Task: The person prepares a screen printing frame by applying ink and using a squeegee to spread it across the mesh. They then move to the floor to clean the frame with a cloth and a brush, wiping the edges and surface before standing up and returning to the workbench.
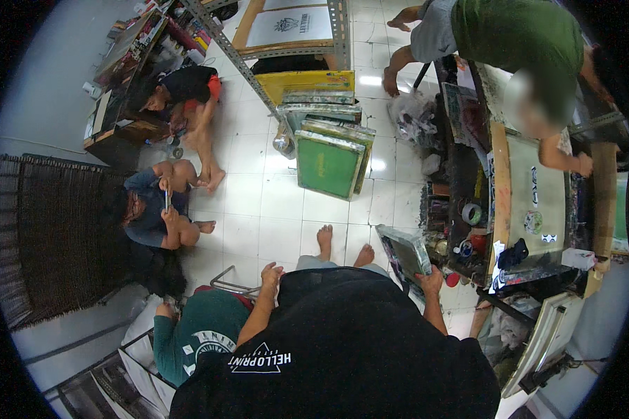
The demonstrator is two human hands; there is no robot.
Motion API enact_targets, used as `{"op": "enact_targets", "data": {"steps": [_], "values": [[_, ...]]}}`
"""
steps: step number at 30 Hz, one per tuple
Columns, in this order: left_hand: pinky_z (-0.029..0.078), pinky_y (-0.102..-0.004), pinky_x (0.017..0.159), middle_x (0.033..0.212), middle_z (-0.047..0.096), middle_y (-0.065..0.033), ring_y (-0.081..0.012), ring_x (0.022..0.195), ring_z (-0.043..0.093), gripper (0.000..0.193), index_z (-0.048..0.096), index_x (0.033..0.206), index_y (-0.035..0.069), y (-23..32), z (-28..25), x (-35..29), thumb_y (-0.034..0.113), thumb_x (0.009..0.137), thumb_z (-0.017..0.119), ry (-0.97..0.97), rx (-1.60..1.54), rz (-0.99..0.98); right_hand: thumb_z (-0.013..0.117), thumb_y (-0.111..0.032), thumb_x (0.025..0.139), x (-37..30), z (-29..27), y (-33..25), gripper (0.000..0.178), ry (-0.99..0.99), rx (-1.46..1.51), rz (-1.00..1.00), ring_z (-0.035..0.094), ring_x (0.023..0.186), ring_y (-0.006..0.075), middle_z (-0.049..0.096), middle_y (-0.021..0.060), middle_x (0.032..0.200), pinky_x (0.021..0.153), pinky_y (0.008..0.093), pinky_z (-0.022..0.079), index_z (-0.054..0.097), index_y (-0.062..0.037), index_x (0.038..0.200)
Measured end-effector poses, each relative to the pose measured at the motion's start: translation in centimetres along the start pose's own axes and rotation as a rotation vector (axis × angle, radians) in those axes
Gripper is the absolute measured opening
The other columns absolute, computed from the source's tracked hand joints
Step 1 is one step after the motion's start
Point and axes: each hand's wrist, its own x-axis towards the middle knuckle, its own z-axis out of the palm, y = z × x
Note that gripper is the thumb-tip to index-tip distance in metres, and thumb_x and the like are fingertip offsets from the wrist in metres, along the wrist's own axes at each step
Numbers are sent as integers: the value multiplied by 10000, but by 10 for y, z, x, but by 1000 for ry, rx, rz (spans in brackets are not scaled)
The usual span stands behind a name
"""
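My right hand [430, 279] is closed on the near edge of a screen printing frame [405, 250], carried low at my right side. Its edge looks wrapped in pale, stained tape, and I cannot tell whether a second frame lies against it. My left hand [272, 273] is in front of my body on the left, holding nothing, its fingers loosely apart. Ahead on the tiles, several more frames lean together, the nearest a green screen [328, 164] and the rearmost a yellow one [304, 80].
A metal rack [341, 31] stands behind the leaning frames. On the right is a cluttered bench [500, 202], where a person in green [517, 35] bends over. Two people sit at the left, one in dark blue [143, 209]. Another green-clad person [210, 328] is close on my left.
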Motion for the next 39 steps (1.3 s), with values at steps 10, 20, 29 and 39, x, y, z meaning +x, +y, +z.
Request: {"op": "enact_targets", "data": {"steps": [10,20,29,39], "values": [[381,-285,466,716,554,-33,-148,546,468,111,609,906,82,-118,-53,-28,122,816,557,38,-3,-204,826,-230,532,-14,32,58,584,62,23,8,632,932,354,664,190,951,827,410,482,625,-34,1044],[470,-328,628,1054,636,-103,-213,870,624,467,437,1322,52,-45,-1,-24,132,867,504,-29,161,-49,835,-252,545,-17,24,66,620,46,39,220,620,945,367,658,197,975,849,420,480,610,-25,1076],[489,-371,684,1081,628,-104,-232,889,634,490,436,1307,71,-15,28,-30,82,826,531,-41,91,-40,853,-270,520,-25,21,82,587,66,170,240,632,920,352,669,172,946,822,421,484,631,-46,1015],[446,-396,696,965,630,-53,-204,815,576,424,530,1251,107,-117,0,29,156,832,558,-34,80,-61,849,-254,520,-17,17,73,619,26,112,251,623,939,371,665,182,962,809,441,479,618,-44,1055]]}}
